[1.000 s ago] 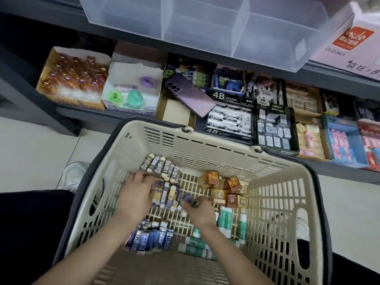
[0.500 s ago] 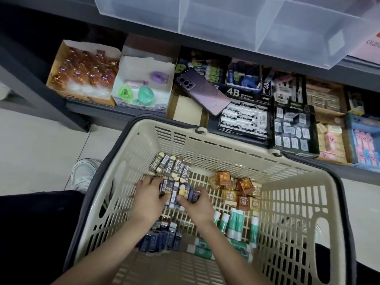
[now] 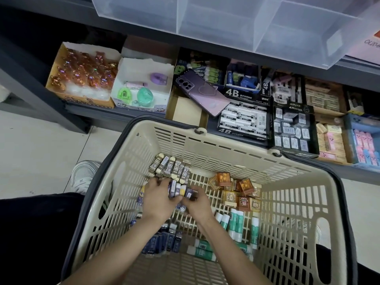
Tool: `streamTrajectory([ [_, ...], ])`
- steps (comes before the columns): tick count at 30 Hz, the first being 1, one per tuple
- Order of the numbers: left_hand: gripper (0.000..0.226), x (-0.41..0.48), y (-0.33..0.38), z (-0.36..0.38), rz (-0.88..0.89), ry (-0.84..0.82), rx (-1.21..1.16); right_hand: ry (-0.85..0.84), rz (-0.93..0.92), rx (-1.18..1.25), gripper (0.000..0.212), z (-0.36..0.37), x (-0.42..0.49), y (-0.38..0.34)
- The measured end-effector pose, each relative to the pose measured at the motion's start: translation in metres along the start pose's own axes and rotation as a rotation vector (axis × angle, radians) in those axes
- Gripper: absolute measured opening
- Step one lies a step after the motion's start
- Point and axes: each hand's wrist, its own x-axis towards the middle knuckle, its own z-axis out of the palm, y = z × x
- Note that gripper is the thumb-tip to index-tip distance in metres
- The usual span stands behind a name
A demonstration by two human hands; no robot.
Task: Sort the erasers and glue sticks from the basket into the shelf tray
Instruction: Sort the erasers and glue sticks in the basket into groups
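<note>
gathering: left hand and right hand meet in the basket, both curled round one bunch of purple-sleeved erasers, long axes near-to-far. clear shelf tray sits far, above both hands; neither looks nearer.

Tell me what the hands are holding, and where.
Both hands clamp one row of purple erasers between them: left hand on its left end, right hand on its right end.

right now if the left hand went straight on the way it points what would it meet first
Probably the row of 2B erasers just beyond the left hand's fingertips, then the basket wall; depth is unclear.
</note>
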Motion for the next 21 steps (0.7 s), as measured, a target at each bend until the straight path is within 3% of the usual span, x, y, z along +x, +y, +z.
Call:
streamTrajectory([
  [5,0.065,0.006,0.005,0.004,-0.029,0.008,0.064,-0.013,0.031,0.016,0.069,-0.006,0.002,0.003],
  [9,0.057,0.008,-0.002,0.003,0.001,0.049,-0.006,-0.054,0.056,0.067,0.062,-0.014,0.005,0.008],
  [12,0.058,0.006,-0.003,0.002,0.017,0.075,0.07,-0.056,0.031,0.071,0.054,-0.013,0.003,0.008],
  [16,0.059,0.003,0.001,0.004,0.069,0.037,0.284,-0.021,0.027,0.127,0.063,-0.01,0.001,0.008],
  [21,0.06,0.009,-0.003,0.004,0.099,0.002,0.212,-0.028,0.069,0.221,0.068,-0.011,0.0,0.005],
])
